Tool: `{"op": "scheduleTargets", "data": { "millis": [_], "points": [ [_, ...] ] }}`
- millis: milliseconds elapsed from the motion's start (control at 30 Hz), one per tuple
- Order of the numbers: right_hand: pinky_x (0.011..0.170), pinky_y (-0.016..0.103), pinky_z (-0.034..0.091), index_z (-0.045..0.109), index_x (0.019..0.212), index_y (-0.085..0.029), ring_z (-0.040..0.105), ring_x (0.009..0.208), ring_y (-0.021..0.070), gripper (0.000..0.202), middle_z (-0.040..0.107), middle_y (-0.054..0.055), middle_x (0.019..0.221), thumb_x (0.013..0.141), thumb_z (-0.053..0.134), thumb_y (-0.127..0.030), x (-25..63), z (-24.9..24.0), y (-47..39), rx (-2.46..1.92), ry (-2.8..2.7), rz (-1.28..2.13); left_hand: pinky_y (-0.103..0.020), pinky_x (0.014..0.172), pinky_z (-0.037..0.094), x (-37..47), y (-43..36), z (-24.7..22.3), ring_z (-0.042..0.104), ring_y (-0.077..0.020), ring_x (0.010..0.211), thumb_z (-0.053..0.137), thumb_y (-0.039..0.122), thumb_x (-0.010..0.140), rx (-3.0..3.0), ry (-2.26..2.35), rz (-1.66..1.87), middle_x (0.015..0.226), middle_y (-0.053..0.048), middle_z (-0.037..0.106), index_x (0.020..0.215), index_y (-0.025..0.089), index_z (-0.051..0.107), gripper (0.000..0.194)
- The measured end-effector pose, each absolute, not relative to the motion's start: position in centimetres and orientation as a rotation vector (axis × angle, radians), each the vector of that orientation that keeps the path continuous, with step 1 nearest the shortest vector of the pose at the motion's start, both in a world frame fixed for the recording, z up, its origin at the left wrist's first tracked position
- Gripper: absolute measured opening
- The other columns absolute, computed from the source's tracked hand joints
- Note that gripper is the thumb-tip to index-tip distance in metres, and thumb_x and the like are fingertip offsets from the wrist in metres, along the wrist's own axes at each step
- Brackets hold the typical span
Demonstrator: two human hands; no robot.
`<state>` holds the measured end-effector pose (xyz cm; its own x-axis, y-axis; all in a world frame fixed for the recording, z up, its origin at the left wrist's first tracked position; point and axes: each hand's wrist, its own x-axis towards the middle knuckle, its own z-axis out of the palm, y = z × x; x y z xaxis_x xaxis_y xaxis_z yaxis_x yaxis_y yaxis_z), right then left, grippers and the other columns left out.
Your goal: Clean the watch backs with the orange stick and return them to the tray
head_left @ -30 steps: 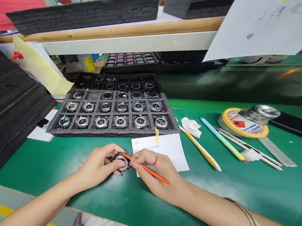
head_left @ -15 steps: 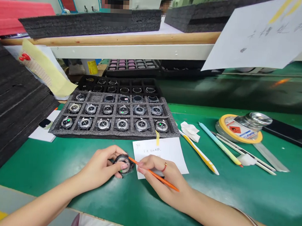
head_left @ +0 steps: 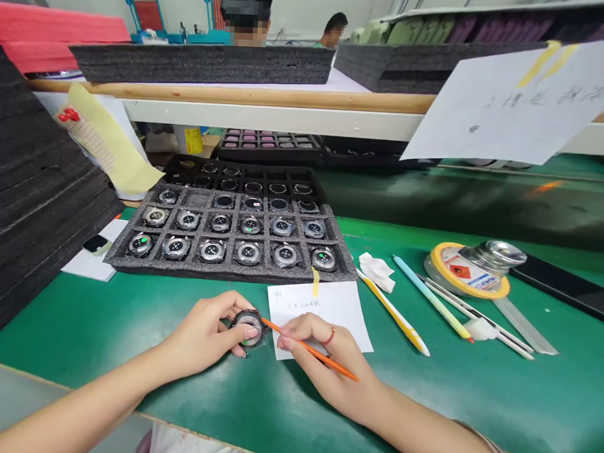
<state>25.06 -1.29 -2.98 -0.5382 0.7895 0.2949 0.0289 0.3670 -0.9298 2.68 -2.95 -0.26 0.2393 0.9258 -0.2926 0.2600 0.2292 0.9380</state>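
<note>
Between the thumb and fingers of my left hand (head_left: 204,336) is a round black-and-silver watch case (head_left: 251,326), its back facing up just above the green table. My right hand (head_left: 321,351) pinches a thin orange stick (head_left: 326,361) like a pen. The stick's tip points at the right edge of the watch case; whether it touches I cannot tell. Beyond my hands stands a grey foam tray (head_left: 230,271) with several watch cases in its compartments. Partly under my right hand lies a white handwritten paper (head_left: 345,315).
To the right lie a yellow-and-white toothbrush (head_left: 396,312), crumpled tissue (head_left: 377,271), a blue-yellow pen (head_left: 431,299), tweezers (head_left: 478,314), a tape roll (head_left: 443,259) and a metal-topped bottle (head_left: 498,255). Stacked black foam (head_left: 38,195) rises at the left. A shelf (head_left: 267,118) crosses overhead; two people are beyond.
My view has tilted up slightly, so the shelf and tray sit lower in the picture. Both hands keep nearly the same hold, with the orange stick still at the watch case's right edge.
</note>
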Motion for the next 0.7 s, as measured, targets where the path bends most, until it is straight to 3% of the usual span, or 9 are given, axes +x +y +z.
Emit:
{"op": "scheduleTargets", "data": {
  "millis": [700],
  "points": [
    [0.067,0.026,0.049,0.059,0.092,-0.023,0.064,0.073,0.0142,0.013,0.068,0.001,0.081,0.097,0.053,-0.012,25.19,-2.58,-1.88,-0.648,-1.857,1.205,-0.023,0.057,0.061,3.04,-3.2,-0.04,0.066,-0.0121,0.066,0.069,0.025,0.083,1.227,1.241,0.634,0.085,0.0,0.068,0.096,0.015,0.064,0.017]
  ]
}}
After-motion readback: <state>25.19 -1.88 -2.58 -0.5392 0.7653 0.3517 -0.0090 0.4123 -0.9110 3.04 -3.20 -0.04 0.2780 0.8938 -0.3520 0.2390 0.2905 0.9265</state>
